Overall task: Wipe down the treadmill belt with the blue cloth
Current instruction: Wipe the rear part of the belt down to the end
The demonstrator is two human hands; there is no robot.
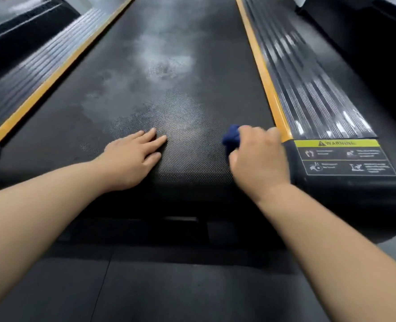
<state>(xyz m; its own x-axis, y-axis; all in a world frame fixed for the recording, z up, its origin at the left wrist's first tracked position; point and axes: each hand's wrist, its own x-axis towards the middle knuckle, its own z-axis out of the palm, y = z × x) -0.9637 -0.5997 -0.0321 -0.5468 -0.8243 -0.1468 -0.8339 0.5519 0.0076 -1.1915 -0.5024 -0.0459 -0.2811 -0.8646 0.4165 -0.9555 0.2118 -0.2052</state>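
Observation:
The black textured treadmill belt point(169, 66) runs away from me, with pale grey smears down its middle. My left hand point(132, 156) lies flat on the belt's near end, fingers together and pointing right. My right hand point(258, 159) is closed around a bunched blue cloth point(231, 135), pressed on the belt close to the right orange edge strip. Only a small part of the cloth shows past my fingers.
Orange strips point(265, 75) border the belt on both sides, with ribbed grey side rails point(308, 89) beyond. A yellow warning label point(336, 143) sits on the right rear end cap. Dark rubber floor point(169, 287) lies below the treadmill's rear end.

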